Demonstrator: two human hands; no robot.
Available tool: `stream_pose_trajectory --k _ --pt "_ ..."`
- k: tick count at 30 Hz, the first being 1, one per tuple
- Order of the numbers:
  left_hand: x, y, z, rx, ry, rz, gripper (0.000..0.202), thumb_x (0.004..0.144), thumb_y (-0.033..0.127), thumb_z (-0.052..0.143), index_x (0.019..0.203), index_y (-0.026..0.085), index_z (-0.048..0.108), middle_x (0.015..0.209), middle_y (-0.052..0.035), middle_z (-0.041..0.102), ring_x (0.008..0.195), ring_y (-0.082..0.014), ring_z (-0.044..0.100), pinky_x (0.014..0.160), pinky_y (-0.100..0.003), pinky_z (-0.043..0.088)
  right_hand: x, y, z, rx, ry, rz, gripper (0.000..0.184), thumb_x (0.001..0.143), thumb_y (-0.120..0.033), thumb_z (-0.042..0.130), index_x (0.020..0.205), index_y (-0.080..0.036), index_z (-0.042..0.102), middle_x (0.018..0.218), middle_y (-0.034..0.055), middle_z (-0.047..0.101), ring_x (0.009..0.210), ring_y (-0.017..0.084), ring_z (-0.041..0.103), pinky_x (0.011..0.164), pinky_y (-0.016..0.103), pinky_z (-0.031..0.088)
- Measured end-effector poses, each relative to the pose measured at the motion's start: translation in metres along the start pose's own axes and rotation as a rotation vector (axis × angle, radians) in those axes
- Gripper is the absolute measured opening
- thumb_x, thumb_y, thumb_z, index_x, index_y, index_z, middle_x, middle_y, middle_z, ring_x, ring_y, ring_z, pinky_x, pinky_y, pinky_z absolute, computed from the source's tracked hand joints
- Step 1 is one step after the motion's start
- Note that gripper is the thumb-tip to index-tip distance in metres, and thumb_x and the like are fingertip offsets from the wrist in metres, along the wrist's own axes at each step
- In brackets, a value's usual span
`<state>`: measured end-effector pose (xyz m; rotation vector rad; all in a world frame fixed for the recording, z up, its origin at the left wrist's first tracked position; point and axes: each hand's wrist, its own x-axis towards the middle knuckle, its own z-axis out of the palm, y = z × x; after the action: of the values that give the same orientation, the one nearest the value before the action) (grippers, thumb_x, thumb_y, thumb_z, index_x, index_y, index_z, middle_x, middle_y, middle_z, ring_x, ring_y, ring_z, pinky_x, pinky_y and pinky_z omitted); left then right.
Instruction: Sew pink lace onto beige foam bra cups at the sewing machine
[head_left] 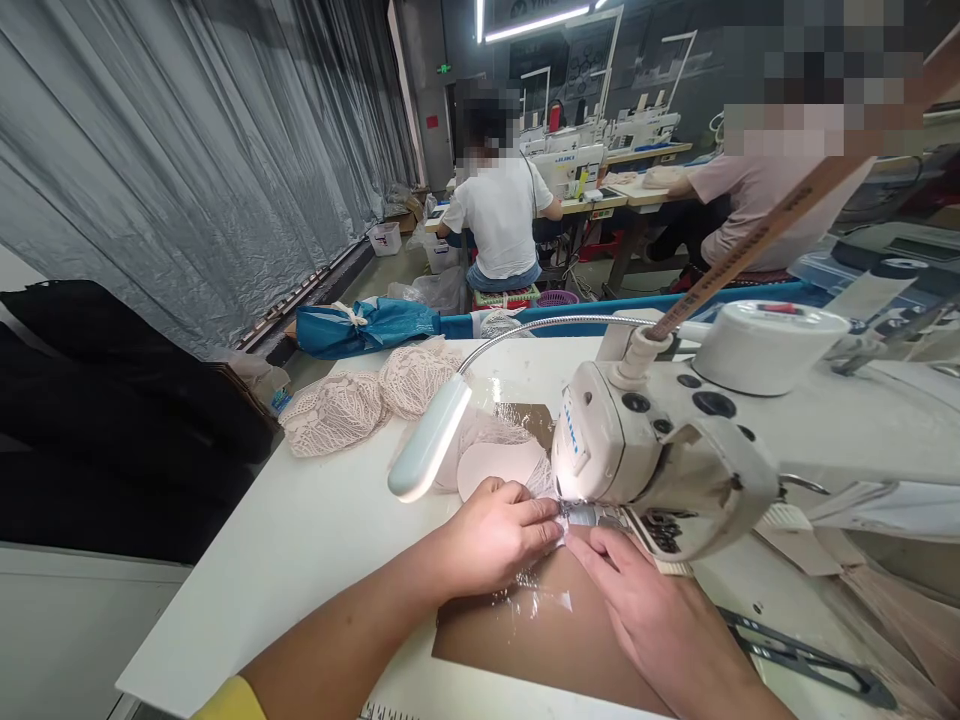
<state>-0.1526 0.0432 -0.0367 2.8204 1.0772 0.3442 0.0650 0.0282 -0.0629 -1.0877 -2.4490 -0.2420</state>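
Note:
A pale pink bra cup with lace (499,465) lies under the head of a white JUKI sewing machine (600,430). My left hand (499,530) presses its bent fingers onto the lace edge, close beside the needle area. From the right, my right hand (637,600) pinches the near end of the same lace with thumb and forefinger. The fingertips of both hands almost meet there. The needle and presser foot are mostly hidden by the machine head and my fingers. Beneath the hands lies a brown sheet (547,640) with a shiny surface.
A lamp (431,440) on a bendy neck hangs left of the machine. Beige lace cups (334,412) lie at the table's far left. Black thread snips (814,660) rest at right, with a thread cone (769,345) behind. Two people (499,220) sit at machines beyond.

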Motion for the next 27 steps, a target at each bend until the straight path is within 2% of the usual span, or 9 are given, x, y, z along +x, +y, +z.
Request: stream_pose_trajectory --k 2,5,11,14,19,21,23,25,27 --pt "0.001 -0.001 -0.001 -0.003 -0.003 -0.007 0.030 0.096 0.024 0.044 0.122 0.020 0.058 0.126 -0.0060 0.060 0.096 -0.0213 0.050 0.085 -0.036 0.039 -0.001 0.001 0.004 -0.057 -0.007 0.020 0.050 0.077 0.002 0.041 0.111 -0.021 0.069 0.092 0.0059 0.071 0.064 0.017 0.062 0.066 0.033 0.048" --pt "0.003 -0.003 -0.003 0.000 -0.009 -0.028 0.030 0.096 0.025 0.043 0.122 0.021 0.059 0.120 -0.0075 0.062 0.096 -0.0209 0.050 0.084 -0.036 0.039 -0.004 0.001 0.009 -0.128 -0.028 0.031 0.053 0.078 0.003 0.042 0.115 -0.023 0.069 0.098 0.0098 0.071 0.066 0.018 0.064 0.059 0.031 0.048" --pt "0.003 -0.007 -0.001 0.004 -0.008 -0.080 0.033 0.093 0.024 0.047 0.125 0.023 0.055 0.116 -0.0081 0.062 0.096 -0.0214 0.051 0.085 -0.036 0.038 -0.006 0.004 0.010 -0.126 -0.051 0.035 0.054 0.080 0.001 0.040 0.116 -0.027 0.069 0.101 0.0116 0.071 0.069 0.020 0.067 0.054 0.029 0.048" --pt "0.003 -0.008 0.001 0.006 -0.008 -0.096 0.036 0.090 0.022 0.051 0.126 0.023 0.054 0.120 -0.0069 0.061 0.102 -0.0220 0.050 0.088 -0.037 0.038 -0.007 0.005 0.009 -0.123 -0.047 0.025 0.053 0.079 -0.002 0.039 0.114 -0.027 0.070 0.095 0.0109 0.072 0.067 0.020 0.067 0.051 0.028 0.047" --pt "0.003 -0.006 -0.003 0.071 -0.022 -0.113 0.037 0.088 0.021 0.049 0.125 0.022 0.052 0.127 -0.0068 0.055 0.117 -0.0253 0.044 0.089 -0.038 0.038 -0.011 0.007 0.011 -0.109 -0.062 0.051 0.053 0.080 -0.004 0.038 0.116 -0.027 0.068 0.099 0.0097 0.072 0.071 0.019 0.068 0.052 0.026 0.049" --pt "0.003 -0.003 -0.009 0.115 -0.043 -0.145 0.034 0.091 0.027 0.046 0.124 0.019 0.052 0.128 -0.0090 0.054 0.115 -0.0270 0.045 0.087 -0.040 0.040 -0.012 0.008 0.012 -0.085 -0.063 0.064 0.048 0.083 -0.008 0.038 0.116 -0.025 0.068 0.097 0.0106 0.072 0.071 0.019 0.069 0.051 0.026 0.050" --pt "0.002 0.002 -0.018 0.144 -0.082 -0.193 0.038 0.093 0.041 0.044 0.121 0.016 0.053 0.124 -0.0114 0.055 0.109 -0.0287 0.048 0.084 -0.041 0.042 -0.012 0.009 0.013 -0.069 -0.054 0.070 0.045 0.086 -0.010 0.038 0.116 -0.023 0.068 0.093 0.0118 0.072 0.071 0.020 0.069 0.053 0.028 0.052" --pt "0.001 0.007 -0.029 0.150 -0.145 -0.236 0.047 0.091 0.053 0.045 0.116 0.015 0.056 0.115 -0.0124 0.059 0.100 -0.0289 0.052 0.080 -0.040 0.045 -0.012 0.010 0.013 -0.056 -0.026 0.056 0.043 0.087 -0.011 0.037 0.116 -0.021 0.068 0.092 0.0127 0.072 0.072 0.021 0.069 0.056 0.029 0.053" --pt "0.000 0.013 -0.038 0.135 -0.217 -0.254 0.045 0.091 0.053 0.045 0.108 0.014 0.060 0.101 -0.0110 0.062 0.089 -0.0268 0.056 0.075 -0.037 0.047 -0.012 0.011 0.012 -0.053 0.015 0.041 0.042 0.088 -0.012 0.037 0.114 -0.019 0.069 0.092 0.0133 0.073 0.072 0.022 0.069 0.058 0.031 0.054"
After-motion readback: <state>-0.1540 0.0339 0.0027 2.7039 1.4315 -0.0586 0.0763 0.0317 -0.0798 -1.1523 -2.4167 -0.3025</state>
